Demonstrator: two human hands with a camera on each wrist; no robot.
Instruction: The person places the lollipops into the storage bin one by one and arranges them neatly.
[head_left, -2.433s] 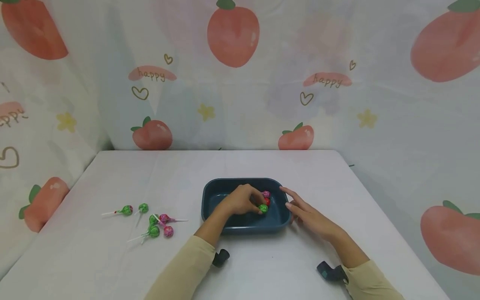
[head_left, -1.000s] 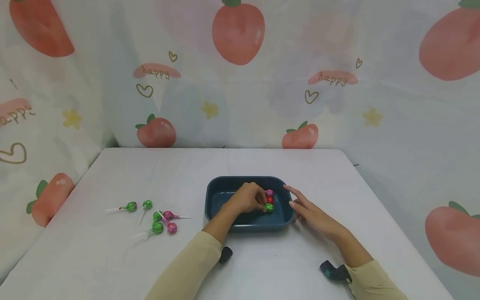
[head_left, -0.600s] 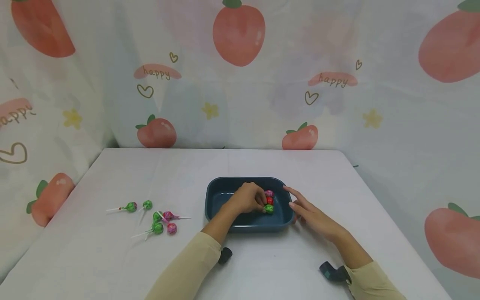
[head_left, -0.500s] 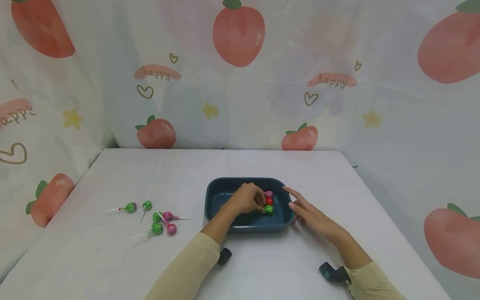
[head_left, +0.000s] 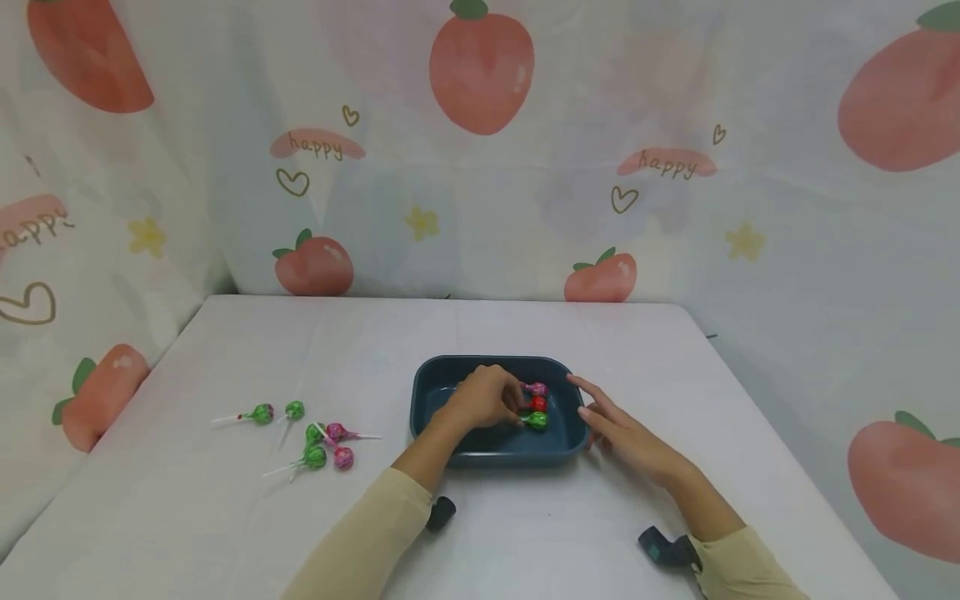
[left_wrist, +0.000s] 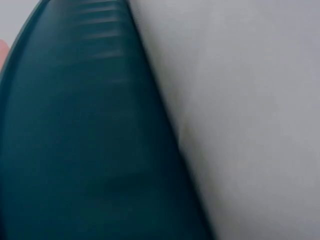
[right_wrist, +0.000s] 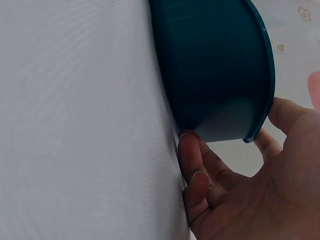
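Observation:
A dark teal rectangular tray [head_left: 480,457] stands on the white table, with a pink, a red and a green lollipop near its right end. Reaching into the tray, my left hand [head_left: 483,398] is just left of these lollipops. Thumb and index finger look parted beside the green lollipop [head_left: 536,421], whose stick end they partly cover. The left wrist view has only the tray's outer wall [left_wrist: 85,130] and the tabletop, no hand. At the tray's right end, my right hand [head_left: 628,435] touches the rim and lower edge with extended, spread fingers, as the right wrist view confirms.
Left of the tray lie several loose lollipops, among them a green one [head_left: 295,410] at the back and a pink one [head_left: 343,457] at the front. A fruit-print cloth [head_left: 480,208] hangs behind the table [head_left: 570,533].
My left hand has drawn slightly left, away from the green lollipop, which stays in the tray with more of its stick showing. The right hand holds its place at the tray.

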